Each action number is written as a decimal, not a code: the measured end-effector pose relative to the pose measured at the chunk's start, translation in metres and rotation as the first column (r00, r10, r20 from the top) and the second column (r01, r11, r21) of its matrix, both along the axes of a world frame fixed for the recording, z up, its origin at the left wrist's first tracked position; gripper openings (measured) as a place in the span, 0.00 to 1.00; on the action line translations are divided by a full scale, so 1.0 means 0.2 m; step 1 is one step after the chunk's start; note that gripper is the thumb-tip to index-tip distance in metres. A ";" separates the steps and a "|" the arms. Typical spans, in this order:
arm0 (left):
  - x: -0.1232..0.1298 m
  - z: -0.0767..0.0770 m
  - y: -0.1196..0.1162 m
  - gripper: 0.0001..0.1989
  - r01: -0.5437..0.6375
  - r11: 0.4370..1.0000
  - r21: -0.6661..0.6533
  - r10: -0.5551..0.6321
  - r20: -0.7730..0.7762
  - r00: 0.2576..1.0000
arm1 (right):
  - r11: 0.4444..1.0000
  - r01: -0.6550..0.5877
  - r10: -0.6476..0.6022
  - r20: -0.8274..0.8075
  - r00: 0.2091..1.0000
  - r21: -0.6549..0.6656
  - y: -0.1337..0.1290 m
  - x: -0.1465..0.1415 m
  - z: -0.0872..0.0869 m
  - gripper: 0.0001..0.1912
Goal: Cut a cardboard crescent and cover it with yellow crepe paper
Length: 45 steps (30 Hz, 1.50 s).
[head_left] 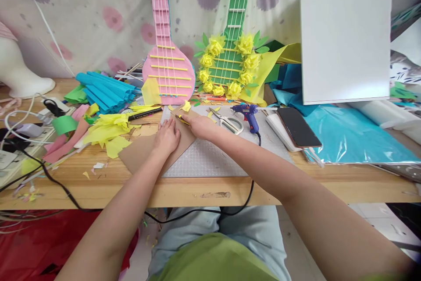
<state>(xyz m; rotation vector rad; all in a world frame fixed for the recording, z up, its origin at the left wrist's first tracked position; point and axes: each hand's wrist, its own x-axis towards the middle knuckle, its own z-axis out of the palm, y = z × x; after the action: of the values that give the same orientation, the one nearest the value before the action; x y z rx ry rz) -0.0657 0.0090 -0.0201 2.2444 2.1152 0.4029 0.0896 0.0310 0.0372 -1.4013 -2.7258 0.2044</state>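
Note:
My left hand [167, 135] lies flat with its fingers spread on a brown cardboard sheet [141, 154], pressing on it. In my right hand [199, 125] is a yellow and black craft knife [182, 119], its tip pointing left over the cardboard just beyond my left fingers. The cardboard lies partly on the grey cutting mat [210, 162] and partly on the wooden table. Right of my right hand are scissors [228, 122] with pale handles and a purple glue gun [249, 116]. A black marker [144, 113] rests to the left, above the cardboard.
Pink [171, 66] and green [233, 37] paper instruments stand at the back. Yellow crepe paper [108, 129], blue paper [103, 90] and a power strip [29, 154] are left. At right are a phone [298, 126], a white board [345, 46] and wrapped blue paper [358, 134]. A black cord crosses the front edge.

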 end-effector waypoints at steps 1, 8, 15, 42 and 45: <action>0.00 0.00 0.00 0.26 0.002 1.000 0.001 -0.002 -0.001 1.000 | 1.000 0.001 -0.001 -0.004 1.000 -0.003 0.00 0.01 0.00 0.25; -0.01 -0.01 0.01 0.26 0.005 1.000 0.017 -0.005 -0.006 1.000 | 0.999 0.026 -0.026 0.002 1.000 -0.048 -0.04 0.05 -0.01 0.26; 0.00 0.00 0.00 0.25 -0.001 1.000 0.020 0.001 0.001 1.000 | 0.994 0.062 -0.056 0.074 0.996 -0.089 -0.11 0.12 0.00 0.27; 0.00 0.00 0.01 0.26 -0.023 1.000 0.014 0.023 0.001 1.000 | 0.987 0.092 -0.070 0.166 0.984 -0.129 -0.33 0.30 0.02 0.28; 0.00 -0.01 0.01 0.26 -0.022 1.000 0.019 0.022 0.002 1.000 | 0.987 0.097 -0.071 0.193 0.979 -0.125 -0.35 0.32 0.03 0.28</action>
<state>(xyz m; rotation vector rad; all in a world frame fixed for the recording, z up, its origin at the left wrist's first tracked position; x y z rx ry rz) -0.0654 0.0108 -0.0212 2.2325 2.1457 0.4278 0.1540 -0.0395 0.0428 -1.6479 -2.8418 0.2675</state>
